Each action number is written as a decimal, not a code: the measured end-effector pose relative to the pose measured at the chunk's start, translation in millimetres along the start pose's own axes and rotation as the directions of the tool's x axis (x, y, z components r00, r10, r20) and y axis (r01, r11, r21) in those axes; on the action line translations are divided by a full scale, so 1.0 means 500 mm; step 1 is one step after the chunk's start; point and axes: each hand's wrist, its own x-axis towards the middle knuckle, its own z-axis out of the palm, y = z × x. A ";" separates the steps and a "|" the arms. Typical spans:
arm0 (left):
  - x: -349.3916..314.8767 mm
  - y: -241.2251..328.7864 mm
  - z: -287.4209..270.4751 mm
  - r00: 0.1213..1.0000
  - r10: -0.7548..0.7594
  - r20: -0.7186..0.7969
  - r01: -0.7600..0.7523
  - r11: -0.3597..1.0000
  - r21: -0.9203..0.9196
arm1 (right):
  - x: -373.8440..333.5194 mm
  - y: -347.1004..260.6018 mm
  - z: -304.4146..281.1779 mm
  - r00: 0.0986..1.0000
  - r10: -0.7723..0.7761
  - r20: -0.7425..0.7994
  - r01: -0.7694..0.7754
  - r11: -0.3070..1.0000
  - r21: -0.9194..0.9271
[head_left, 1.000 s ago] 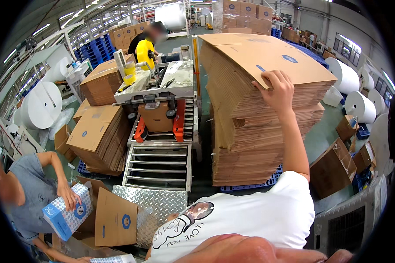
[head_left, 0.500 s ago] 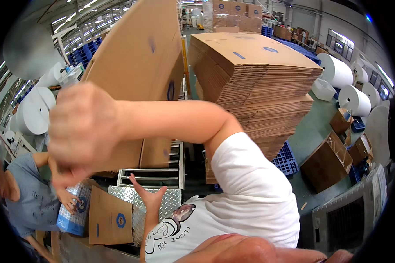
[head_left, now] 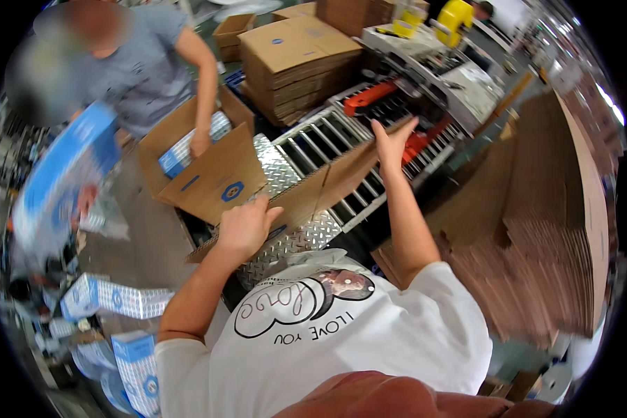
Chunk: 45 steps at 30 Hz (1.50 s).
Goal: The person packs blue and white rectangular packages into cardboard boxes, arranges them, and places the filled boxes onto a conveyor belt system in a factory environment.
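A folded brown cardboard carton (head_left: pixel 302 204) is held on edge in front of me, slanting from near left to far right over the metal plate and rollers. My left hand (head_left: pixel 246 226) grips its upper edge near the left end, thumb apart. At the far right end my right hand (head_left: pixel 393 145) holds it, thumb and fingers spread at the edge. Just beyond my left hand stands an open carton (head_left: pixel 212 181). A co-worker's hand (head_left: pixel 200 143) reaches into it, by a blue-and-white pack (head_left: pixel 181 155). Another such pack (head_left: pixel 70 177) is raised at the co-worker's other side.
A roller conveyor (head_left: pixel 320 145) runs behind the cardboard to a machine with red parts (head_left: pixel 373 97). Tall stacks of flat cartons stand at right (head_left: pixel 536 244) and at the back (head_left: pixel 296 66). More blue-and-white packs (head_left: pixel 115 296) lie on the left.
My view has turned left. The folded carton, which stood tall ahead, is now lower and level before me. My raised right arm has come down to its far end; my left hand now grips it.
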 end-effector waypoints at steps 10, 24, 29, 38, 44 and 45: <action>0.132 -0.130 0.009 1.000 -0.022 -0.016 0.022 0.999 0.027 | 0.161 0.173 -0.069 0.721 0.057 0.691 -0.291 0.929 0.227; 0.035 -0.258 0.243 0.966 -0.211 0.152 0.173 0.087 -0.981 | -0.091 -0.239 0.083 -0.971 0.174 0.166 0.228 0.885 0.407; -0.024 -0.253 0.216 0.780 -0.569 -0.259 -0.120 0.269 -0.956 | -0.091 -0.078 0.222 -0.517 -0.165 0.840 0.709 0.468 0.528; 0.095 -0.146 0.195 0.432 -0.705 -0.562 0.075 0.649 -0.757 | -0.171 -0.070 0.186 -0.224 -0.622 0.751 0.769 0.361 0.528; 0.063 -0.208 0.250 0.577 -0.691 -0.434 0.627 0.716 -0.307 | -0.104 -0.118 0.248 0.264 -0.510 0.818 0.376 0.836 0.400; 0.036 -0.244 0.267 0.552 -0.681 -0.481 0.628 0.719 -0.298 | -0.130 -0.047 0.278 0.175 -0.388 0.905 0.032 0.921 0.389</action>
